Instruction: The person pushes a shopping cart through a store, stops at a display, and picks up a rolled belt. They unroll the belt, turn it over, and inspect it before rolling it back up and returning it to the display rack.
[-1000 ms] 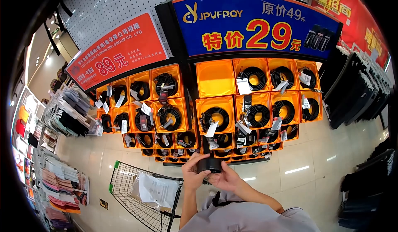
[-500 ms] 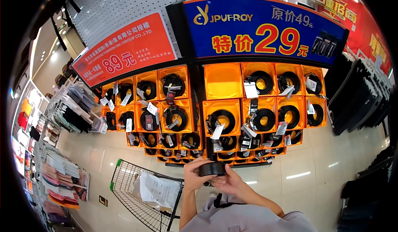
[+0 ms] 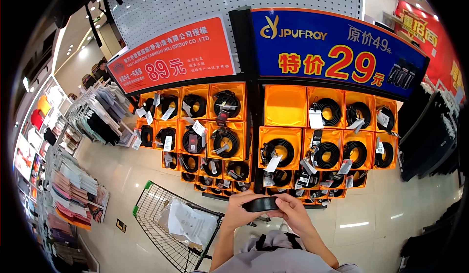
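A coiled black belt (image 3: 260,204) is held between my two hands in front of my body. My left hand (image 3: 239,211) wraps round the coil's left side. On its right end, the fingers and thumb of my right hand (image 3: 291,209) press against it. Beyond my hands stands a display of orange boxes, most with a coiled black belt (image 3: 278,153) and a white tag inside. One orange box (image 3: 285,106) in the top row, left of the right-hand section, holds no belt.
A wire shopping cart (image 3: 161,229) with a clear plastic package (image 3: 188,219) stands to my left. Price signs, one red (image 3: 171,53) and one blue (image 3: 342,48), top the display. Clothes racks (image 3: 100,112) stand at left, dark garments (image 3: 430,131) hang at right.
The view has shifted, so the display and cart sit further right and lower. My right hand has moved round the coil, its thumb now on the right end. Both hands still hold the belt.
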### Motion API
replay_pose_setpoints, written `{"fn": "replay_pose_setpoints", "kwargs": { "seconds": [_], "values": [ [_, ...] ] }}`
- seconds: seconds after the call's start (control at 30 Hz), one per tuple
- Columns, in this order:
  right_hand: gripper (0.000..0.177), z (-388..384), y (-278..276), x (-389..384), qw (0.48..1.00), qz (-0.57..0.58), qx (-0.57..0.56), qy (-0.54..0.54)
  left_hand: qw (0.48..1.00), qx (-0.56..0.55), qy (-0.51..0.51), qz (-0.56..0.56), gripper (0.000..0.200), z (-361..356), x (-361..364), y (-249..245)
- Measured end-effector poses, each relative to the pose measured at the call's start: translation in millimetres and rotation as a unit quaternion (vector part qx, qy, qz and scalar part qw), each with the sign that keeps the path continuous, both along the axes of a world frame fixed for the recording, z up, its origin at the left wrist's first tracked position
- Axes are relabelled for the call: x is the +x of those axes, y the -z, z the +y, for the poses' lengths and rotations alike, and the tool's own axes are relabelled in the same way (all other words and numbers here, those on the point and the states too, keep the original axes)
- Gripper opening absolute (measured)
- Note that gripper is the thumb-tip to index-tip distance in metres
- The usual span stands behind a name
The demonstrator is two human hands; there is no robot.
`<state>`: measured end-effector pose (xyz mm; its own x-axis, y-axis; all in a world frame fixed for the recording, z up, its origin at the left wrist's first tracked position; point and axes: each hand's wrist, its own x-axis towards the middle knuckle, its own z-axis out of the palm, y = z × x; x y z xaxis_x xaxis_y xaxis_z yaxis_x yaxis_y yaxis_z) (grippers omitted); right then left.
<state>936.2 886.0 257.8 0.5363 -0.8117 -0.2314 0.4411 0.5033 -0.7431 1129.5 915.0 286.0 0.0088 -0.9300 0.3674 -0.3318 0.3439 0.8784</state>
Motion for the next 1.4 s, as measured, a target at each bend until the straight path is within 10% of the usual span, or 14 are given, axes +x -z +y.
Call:
{"fn": "replay_pose_setpoints", "kwargs": {
  "seconds": [0.67, 1.4],
  "values": [
    [0.035, 9, 23, 16, 0.965, -0.214, 0.102, -0.113, 0.968, -0.014, 0.062, 0.243, 0.041, -9, -5, 36],
    [0.032, -1, 30, 6, 0.97, -0.127, 0.097, -0.184, 0.986, 0.048, 0.046, 0.15, 0.054, -4, -3, 17]
  ]
}}
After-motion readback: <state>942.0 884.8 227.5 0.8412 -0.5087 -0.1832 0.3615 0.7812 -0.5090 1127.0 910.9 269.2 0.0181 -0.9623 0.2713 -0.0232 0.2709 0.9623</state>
